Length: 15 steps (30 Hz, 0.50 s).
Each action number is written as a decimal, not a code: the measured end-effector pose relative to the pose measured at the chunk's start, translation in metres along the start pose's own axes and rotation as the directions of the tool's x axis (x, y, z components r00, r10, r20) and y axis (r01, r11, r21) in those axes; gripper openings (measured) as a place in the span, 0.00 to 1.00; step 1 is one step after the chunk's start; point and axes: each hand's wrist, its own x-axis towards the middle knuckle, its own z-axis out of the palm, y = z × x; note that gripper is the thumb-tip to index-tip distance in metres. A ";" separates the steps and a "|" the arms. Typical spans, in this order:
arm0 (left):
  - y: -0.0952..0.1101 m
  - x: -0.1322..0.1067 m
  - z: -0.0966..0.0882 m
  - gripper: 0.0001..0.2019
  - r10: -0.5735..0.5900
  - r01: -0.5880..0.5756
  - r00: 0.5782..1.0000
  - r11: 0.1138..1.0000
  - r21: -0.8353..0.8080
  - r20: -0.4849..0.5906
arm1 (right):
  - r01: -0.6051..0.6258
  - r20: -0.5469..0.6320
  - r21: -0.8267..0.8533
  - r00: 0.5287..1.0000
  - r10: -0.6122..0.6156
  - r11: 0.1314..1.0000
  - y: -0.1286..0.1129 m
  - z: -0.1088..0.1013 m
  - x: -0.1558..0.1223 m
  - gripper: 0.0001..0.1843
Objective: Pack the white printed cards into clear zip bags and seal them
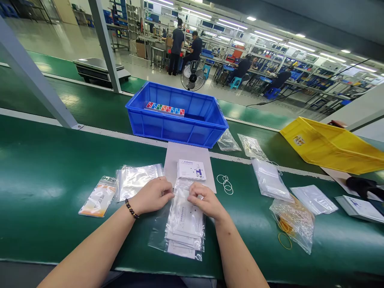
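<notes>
A pile of clear plastic bags with printed white cards inside (187, 224) lies in front of me on the green bench. At the upper left edge of the top bag is my left hand (154, 195), its thumb and fingers pinched on the plastic. My right hand (207, 201) is closed in a pinch at the same bag's upper right edge. Just beyond the fingers, a stack of printed cards (192, 169) rests on a grey sheet (171, 160). Flat clear bags (139, 180) lie left of my left hand, beside a filled orange-and-white packet (99, 198).
A blue bin (177, 130) holding a colourful strip stands behind the cards. White rubber bands (225, 185) lie to the right. Farther right are bag bundles (270, 179), a bag of yellow rubber bands (295, 224), more cards (363, 208) and a yellow bin (330, 146). A metal post (39, 72) rises at left.
</notes>
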 end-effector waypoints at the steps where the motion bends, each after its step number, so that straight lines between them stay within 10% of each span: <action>1: 0.000 0.000 -0.001 0.09 -0.013 0.014 1.000 0.999 -0.041 0.026 | 0.009 -0.106 -0.044 0.994 -0.014 0.999 0.005 0.000 0.001 0.08; 7: 0.000 0.001 0.002 0.08 -0.037 0.068 0.991 0.969 -0.239 0.130 | -0.378 -0.455 -0.105 0.841 0.293 0.920 0.046 0.000 0.014 0.21; 15: -0.001 0.004 0.014 0.08 -0.081 0.148 0.976 0.928 -0.343 0.201 | -0.246 -0.596 0.345 0.689 0.414 0.906 0.064 -0.003 0.020 0.28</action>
